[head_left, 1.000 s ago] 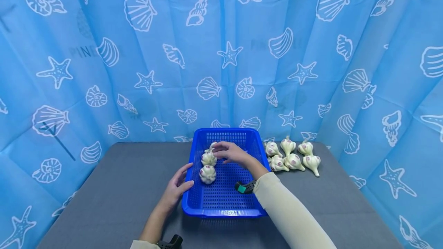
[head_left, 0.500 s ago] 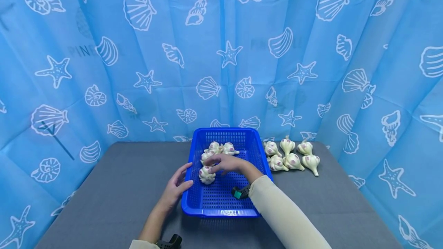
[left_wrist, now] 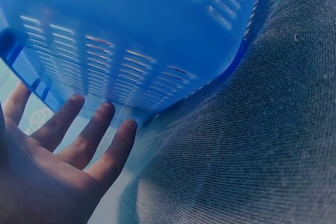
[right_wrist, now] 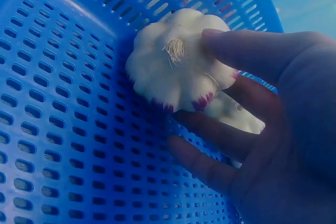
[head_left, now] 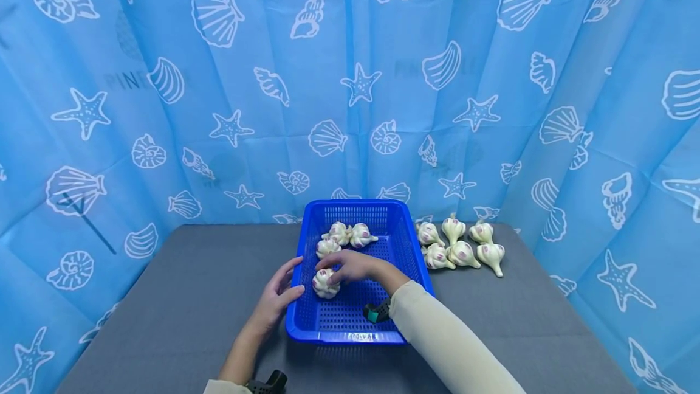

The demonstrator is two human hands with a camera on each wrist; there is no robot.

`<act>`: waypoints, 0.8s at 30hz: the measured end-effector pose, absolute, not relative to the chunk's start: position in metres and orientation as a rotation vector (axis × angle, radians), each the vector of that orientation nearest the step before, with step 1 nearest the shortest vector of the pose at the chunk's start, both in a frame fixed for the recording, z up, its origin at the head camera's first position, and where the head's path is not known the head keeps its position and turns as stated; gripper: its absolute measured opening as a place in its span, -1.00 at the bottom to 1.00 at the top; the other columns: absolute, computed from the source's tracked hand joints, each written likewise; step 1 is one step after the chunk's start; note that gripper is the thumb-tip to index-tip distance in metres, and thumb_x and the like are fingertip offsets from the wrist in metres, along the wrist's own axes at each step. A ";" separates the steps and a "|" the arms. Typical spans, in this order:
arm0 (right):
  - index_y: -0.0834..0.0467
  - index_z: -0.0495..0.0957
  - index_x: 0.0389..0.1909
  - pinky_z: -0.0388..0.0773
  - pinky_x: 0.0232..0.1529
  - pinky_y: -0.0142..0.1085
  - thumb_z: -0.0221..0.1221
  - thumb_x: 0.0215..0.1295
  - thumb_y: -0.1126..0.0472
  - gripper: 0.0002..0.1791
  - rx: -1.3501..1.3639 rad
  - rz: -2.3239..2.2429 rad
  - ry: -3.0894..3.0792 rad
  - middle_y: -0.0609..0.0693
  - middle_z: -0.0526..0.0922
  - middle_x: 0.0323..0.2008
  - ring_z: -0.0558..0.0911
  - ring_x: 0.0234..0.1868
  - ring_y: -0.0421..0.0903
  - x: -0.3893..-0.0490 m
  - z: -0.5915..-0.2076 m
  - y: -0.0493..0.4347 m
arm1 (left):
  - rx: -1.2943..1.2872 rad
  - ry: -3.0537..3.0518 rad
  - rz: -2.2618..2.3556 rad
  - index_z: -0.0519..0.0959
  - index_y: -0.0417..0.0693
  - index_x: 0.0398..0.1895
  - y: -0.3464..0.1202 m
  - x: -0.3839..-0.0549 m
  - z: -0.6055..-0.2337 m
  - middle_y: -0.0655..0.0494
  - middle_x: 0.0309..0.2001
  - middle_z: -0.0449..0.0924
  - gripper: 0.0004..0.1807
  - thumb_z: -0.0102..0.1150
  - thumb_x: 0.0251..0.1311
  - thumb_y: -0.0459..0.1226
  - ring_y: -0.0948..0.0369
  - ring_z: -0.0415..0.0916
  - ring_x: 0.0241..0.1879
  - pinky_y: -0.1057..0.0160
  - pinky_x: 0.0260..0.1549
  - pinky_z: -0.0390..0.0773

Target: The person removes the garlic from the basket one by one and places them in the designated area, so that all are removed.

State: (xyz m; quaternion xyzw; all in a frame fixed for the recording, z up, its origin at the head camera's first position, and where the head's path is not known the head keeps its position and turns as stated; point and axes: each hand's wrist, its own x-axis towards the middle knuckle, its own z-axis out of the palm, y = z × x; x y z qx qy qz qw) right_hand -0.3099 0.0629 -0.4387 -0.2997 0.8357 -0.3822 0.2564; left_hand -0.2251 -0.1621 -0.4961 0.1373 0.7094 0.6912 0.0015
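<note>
In the head view, my right hand point(head_left: 352, 265) reaches into the blue plastic basket point(head_left: 358, 337) and pinches the nearest garlic bulb point(head_left: 325, 285) by the left wall. The right wrist view shows thumb and fingers on opposite sides of this bulb point(right_wrist: 163, 72), its root tuft toward the camera. Another bulb point(right_wrist: 239, 113) lies behind it, partly covered by the fingers. Farther back in the basket sit three more garlic bulbs, one at the right of that group point(head_left: 361, 235). My left hand point(head_left: 273, 300) rests against the basket's left side, its extended fingers point(left_wrist: 100, 124) at the slotted outer wall.
Right of the basket, several garlic bulbs point(head_left: 462, 254) lie in two rows on the grey cloth-covered table point(head_left: 208, 297). A blue curtain point(head_left: 361, 151) with white shell prints hangs behind and on both sides. Black wrist straps show on both arms.
My right hand has come from the back bulbs to the nearest one, uncovering a bulb at the back right. The nearest bulb has shifted slightly toward the basket's front. The left hand stays put.
</note>
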 end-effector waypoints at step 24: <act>-0.07 0.60 0.09 0.43 0.09 -0.15 0.37 0.14 0.17 -0.55 -0.866 -0.818 2.359 -0.18 0.56 0.05 0.49 0.03 -0.17 -0.307 -0.439 0.055 | 0.423 2.226 2.161 0.24 0.13 0.44 -0.162 -0.225 -0.496 -0.27 0.38 0.20 -0.40 0.06 0.33 -0.25 -0.25 0.28 0.27 -0.24 0.10 0.38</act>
